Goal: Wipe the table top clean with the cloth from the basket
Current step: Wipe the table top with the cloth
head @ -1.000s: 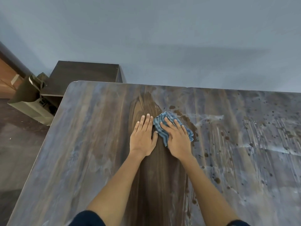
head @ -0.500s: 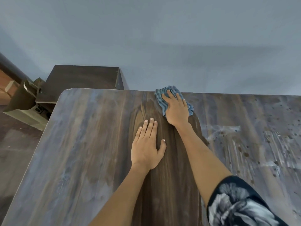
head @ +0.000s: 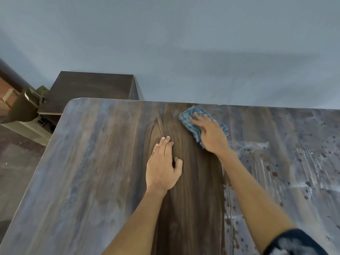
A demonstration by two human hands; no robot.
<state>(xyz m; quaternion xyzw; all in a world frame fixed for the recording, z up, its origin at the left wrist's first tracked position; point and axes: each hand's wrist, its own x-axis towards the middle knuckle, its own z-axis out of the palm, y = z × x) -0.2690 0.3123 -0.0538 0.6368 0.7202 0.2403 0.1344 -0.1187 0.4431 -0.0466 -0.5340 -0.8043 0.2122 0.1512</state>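
A crumpled blue cloth [head: 189,117] lies on the wooden table top [head: 95,162] close to the far edge. My right hand [head: 211,135] presses flat on the cloth with straight fingers. My left hand [head: 163,166] rests flat on the table, nearer to me and left of the cloth. A dark, wiped strip of wood runs down the middle under both hands. Right of it the surface is dusty, with pale smears and brown spots [head: 274,173]. The basket is out of view.
A grey wall [head: 184,43] stands right behind the table's far edge. A dark wooden cabinet [head: 92,87] sits beyond the far left corner, with an open cardboard box [head: 24,107] on the floor beside it. The table's left edge drops to the floor.
My right hand pushed the cloth from mid-table to the far edge, and it has now drawn back slightly toward me and to the right. My left hand stays on the table.
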